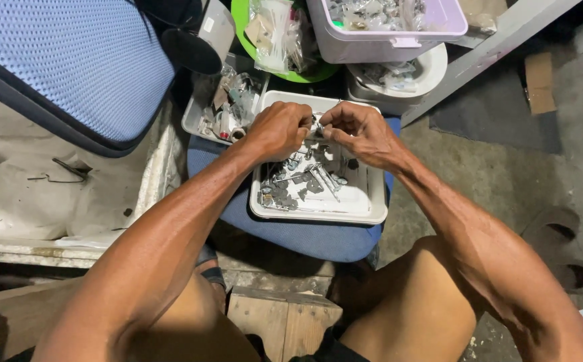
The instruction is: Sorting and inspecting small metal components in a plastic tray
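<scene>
My left hand [279, 129] and my right hand [358, 131] meet above a white square tray [365, 209], fingertips pinched together on a small metal part [317, 127] between them. The part is mostly hidden by the fingers. The tray holds several small grey metal pieces [303, 182] scattered across its left and middle. It rests on a blue cushion [318, 238] in front of my knees.
A second tray of mixed small parts [228, 107] lies to the upper left. A lilac plastic box [385, 33], a green-rimmed dish with bags [278, 37] and a white bowl [409, 77] stand behind. A blue chair seat [70, 60] is at left, sandals [569, 248] at right.
</scene>
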